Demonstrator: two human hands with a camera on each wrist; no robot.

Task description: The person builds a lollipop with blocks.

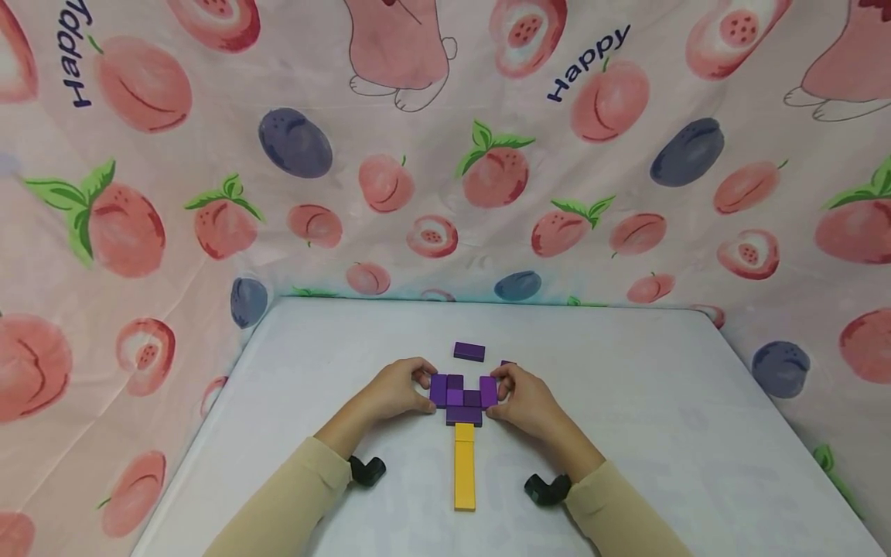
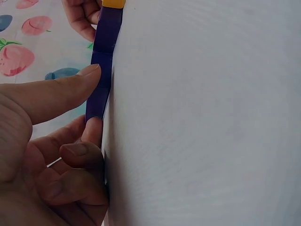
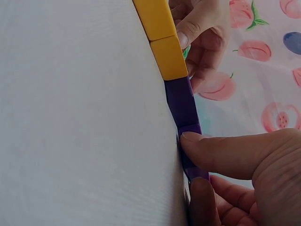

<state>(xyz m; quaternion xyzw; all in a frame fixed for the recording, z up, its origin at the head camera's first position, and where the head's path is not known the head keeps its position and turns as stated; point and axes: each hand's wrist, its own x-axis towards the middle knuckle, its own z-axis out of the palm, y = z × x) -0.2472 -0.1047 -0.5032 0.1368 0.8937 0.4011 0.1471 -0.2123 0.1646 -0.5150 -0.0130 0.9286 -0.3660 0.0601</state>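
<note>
Purple blocks lie flat on the table in a cup-like cluster, a wide purple block [image 1: 463,417] at its near side. Below that runs a yellow column, a short yellow block [image 1: 464,432] above a long one [image 1: 464,478]. My left hand [image 1: 398,392] pinches the upright purple block [image 1: 438,391] on the cluster's left, thumb at its near end and fingers at the far end. On the right, my right hand [image 1: 530,401] holds the matching purple block [image 1: 489,391] likewise between thumb and fingers. Both wrist views show a thumb [image 2: 87,75] pressed to the purple side.
A loose purple block [image 1: 469,351] lies beyond the cluster. Another purple block [image 1: 509,362] shows partly behind the right-hand fingers. The white table [image 1: 334,333] ends at a fruit-print cloth [image 1: 431,155] behind. Black wrist devices [image 1: 547,490] sit by both sleeves.
</note>
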